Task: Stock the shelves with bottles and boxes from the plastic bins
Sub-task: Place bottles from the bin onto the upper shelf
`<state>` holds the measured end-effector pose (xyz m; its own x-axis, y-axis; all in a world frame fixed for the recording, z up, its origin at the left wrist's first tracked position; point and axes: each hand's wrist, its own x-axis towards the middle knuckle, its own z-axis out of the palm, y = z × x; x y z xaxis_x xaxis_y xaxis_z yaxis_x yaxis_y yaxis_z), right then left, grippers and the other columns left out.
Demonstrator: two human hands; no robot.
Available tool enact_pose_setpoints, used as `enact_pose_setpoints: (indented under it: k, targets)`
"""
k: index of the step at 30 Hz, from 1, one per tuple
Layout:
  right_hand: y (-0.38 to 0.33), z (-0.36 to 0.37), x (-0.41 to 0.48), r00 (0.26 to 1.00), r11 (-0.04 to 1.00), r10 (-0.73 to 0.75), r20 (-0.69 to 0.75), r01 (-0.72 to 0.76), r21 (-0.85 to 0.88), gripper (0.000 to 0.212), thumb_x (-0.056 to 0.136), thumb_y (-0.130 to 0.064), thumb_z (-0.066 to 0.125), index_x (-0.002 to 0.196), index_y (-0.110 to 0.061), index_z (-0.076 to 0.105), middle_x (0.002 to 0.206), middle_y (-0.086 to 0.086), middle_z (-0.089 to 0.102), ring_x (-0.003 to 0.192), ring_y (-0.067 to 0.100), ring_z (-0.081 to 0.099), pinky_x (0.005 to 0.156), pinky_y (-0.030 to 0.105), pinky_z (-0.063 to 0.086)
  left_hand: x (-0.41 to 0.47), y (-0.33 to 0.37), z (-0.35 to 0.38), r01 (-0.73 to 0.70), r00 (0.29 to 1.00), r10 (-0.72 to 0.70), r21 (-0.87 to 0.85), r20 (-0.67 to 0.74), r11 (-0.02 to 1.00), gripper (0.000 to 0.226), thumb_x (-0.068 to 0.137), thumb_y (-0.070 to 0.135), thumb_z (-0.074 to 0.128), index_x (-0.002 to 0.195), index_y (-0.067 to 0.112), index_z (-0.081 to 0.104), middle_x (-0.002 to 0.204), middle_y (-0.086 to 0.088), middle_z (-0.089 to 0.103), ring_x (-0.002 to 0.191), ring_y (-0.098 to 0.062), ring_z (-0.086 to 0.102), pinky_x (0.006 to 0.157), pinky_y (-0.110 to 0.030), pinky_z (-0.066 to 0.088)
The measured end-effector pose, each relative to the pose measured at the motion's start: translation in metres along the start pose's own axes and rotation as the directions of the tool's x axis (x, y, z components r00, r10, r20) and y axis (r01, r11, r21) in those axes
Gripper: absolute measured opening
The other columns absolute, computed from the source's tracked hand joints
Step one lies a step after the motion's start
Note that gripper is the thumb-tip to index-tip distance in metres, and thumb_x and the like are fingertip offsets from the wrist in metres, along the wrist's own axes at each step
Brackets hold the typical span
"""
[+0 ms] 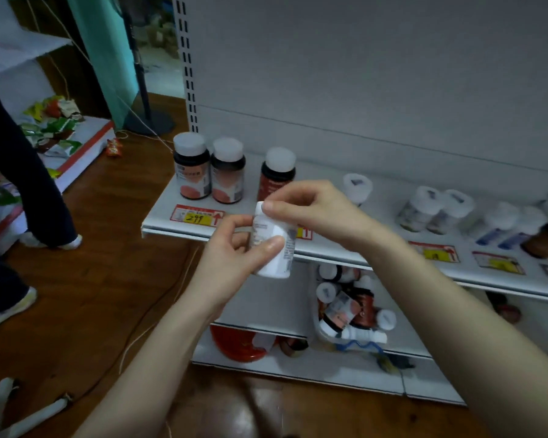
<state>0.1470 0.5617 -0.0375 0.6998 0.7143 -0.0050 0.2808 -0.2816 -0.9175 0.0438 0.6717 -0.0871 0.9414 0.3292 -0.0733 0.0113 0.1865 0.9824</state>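
**Q:** Head view: what is the state of both hands?
**A:** The left hand (234, 251) wraps curled fingers round the lower body of a white bottle (274, 257), with the thumb pressed flat on its front. The right hand (310, 207) pinches the bottle's top end with its fingertips. Both hands grip the same item.

**Q:** Item description and position?
**A:** A smooth, cylindrical white plastic bottle with a printed label. It leans slightly and is held in the air just in front of the upper shelf (162, 221) edge.

**Q:** Shelf contents?
**A:** The shelf is a flat, matte white panel with a red-and-yellow price label (197, 216) on its lip. Three dark bottles (227, 175) with round white caps stand upright at its left end; their print is blurred. Below, a white plastic bin (319, 327) holds jumbled bottles lying at mixed angles.
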Motion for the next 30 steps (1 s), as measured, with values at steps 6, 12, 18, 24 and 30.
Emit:
enact_pose_setpoints:
  k: [6,12,18,24,30]
  targets:
    - [0.024,-0.063,-0.047,0.979,0.959,0.143,-0.145,-0.101,0.264,0.020,0.086,-0.001,0.056,0.078,-0.018,0.063,0.060,-0.015,0.064,0.058,-0.004,0.058,0.054,0.012,0.046,-0.002,-0.011,0.060,0.269,0.957,-0.240,-0.191,0.161,0.944,0.034,0.093,0.037,0.040,0.102,0.013,0.061,0.091,-0.010,0.068,0.085,-0.024,0.061,0.078,-0.034,0.045]
    - [0.060,-0.133,-0.122,0.943,0.972,0.182,-0.280,-0.129,0.197,0.015,0.080,-0.011,0.060,0.076,-0.024,0.065,0.079,-0.007,0.063,0.076,0.007,0.056,0.070,0.023,0.045,-0.022,-0.034,0.161,0.256,0.949,-0.227,-0.116,0.220,0.960,0.024,0.090,0.023,0.052,0.108,0.009,0.059,0.091,-0.011,0.072,0.081,-0.024,0.070,0.069,-0.031,0.056]
    - [0.097,-0.197,-0.201,0.900,0.982,0.139,-0.412,-0.178,-0.058,0.009,0.083,-0.033,0.065,0.076,-0.028,0.062,0.071,-0.014,0.061,0.061,-0.006,0.055,0.060,0.015,0.046,-0.047,-0.059,0.267,0.064,0.989,-0.073,0.071,0.129,0.995,0.037,0.070,0.014,0.080,0.099,0.019,0.058,0.091,-0.005,0.068,0.076,-0.014,0.065,0.061,-0.020,0.052]
    - [0.122,-0.254,-0.258,0.843,0.960,0.264,-0.469,-0.182,0.214,0.015,0.086,-0.007,0.057,0.085,-0.021,0.062,0.082,0.000,0.061,0.073,0.008,0.059,0.064,0.022,0.051,-0.056,-0.070,0.337,0.265,0.921,-0.258,0.015,0.292,0.964,0.021,0.090,0.031,0.054,0.107,0.021,0.061,0.103,-0.002,0.069,0.093,-0.017,0.065,0.083,-0.034,0.045]
    - [0.144,-0.293,-0.285,0.825,0.907,0.291,-0.485,-0.076,0.415,0.018,0.075,-0.007,0.054,0.088,-0.016,0.063,0.079,-0.001,0.061,0.071,0.005,0.058,0.056,0.016,0.047,-0.050,-0.072,0.385,0.310,0.839,-0.296,0.047,0.457,0.950,0.025,0.095,0.022,0.046,0.113,0.013,0.061,0.099,-0.010,0.071,0.091,-0.025,0.069,0.087,-0.038,0.048]
